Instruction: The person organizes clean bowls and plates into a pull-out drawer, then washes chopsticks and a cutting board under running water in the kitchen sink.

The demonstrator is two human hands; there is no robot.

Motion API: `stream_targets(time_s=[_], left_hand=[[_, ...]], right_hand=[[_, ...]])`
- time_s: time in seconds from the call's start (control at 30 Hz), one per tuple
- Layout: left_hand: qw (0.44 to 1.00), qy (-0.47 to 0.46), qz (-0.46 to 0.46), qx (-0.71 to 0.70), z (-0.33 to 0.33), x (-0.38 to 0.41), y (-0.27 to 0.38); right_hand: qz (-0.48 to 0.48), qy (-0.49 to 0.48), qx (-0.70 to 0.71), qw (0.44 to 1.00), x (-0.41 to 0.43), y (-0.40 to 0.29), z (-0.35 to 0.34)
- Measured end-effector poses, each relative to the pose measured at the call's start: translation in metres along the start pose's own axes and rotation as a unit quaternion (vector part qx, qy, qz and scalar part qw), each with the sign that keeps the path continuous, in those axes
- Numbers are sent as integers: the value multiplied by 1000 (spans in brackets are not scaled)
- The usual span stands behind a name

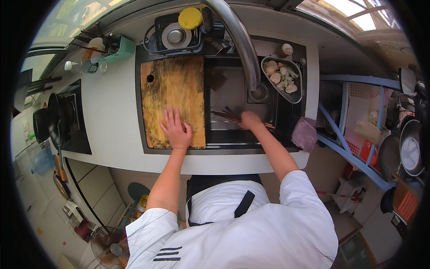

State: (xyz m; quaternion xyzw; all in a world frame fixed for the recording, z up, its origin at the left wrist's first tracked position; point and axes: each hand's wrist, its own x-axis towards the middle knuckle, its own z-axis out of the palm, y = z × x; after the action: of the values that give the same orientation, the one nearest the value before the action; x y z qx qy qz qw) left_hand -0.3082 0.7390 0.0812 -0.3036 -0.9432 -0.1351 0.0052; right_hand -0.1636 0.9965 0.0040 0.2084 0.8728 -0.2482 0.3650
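My left hand (176,131) lies palm down, fingers spread, on a wooden cutting board (173,97). Dark stains mark the board, which covers the left part of the sink (226,97). Down in the sink's right part, my right hand (250,120) is closed around a bundle of chopsticks (224,116). Their tips point left and their other ends stick out to the right of the hand. Above the basin arches a metal faucet (247,50), with the drain (258,93) just below its mouth. The hand hides the middle of the bundle.
A strainer basket (295,95) with eggshells and scraps sits at the sink's right corner, above a purple cloth (304,134). Behind the board stand a dish rack (158,50) and a yellow sponge (190,18). A green utensil basket (123,49) and a stove (75,117) are leftward.
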Motion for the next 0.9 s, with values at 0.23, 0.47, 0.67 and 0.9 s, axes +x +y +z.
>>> stream_targets(time_s=[0.23,0.47,0.67,0.9], left_hand=[[998,-7,-60,-8,-6,-3,16],[441,-380,-253,-772,-103,18,123],[542,-284,-235,-756,-133,15,143],[521,-230,-259,-780,-123,8,143]], right_hand=[[-19,45,321,946,-109,-26,-84],[-85,-36,530,843,-183,-94,-108],[-86,25,597,797,-201,-122,-95],[-108,-3,710,696,-219,-123,-90]])
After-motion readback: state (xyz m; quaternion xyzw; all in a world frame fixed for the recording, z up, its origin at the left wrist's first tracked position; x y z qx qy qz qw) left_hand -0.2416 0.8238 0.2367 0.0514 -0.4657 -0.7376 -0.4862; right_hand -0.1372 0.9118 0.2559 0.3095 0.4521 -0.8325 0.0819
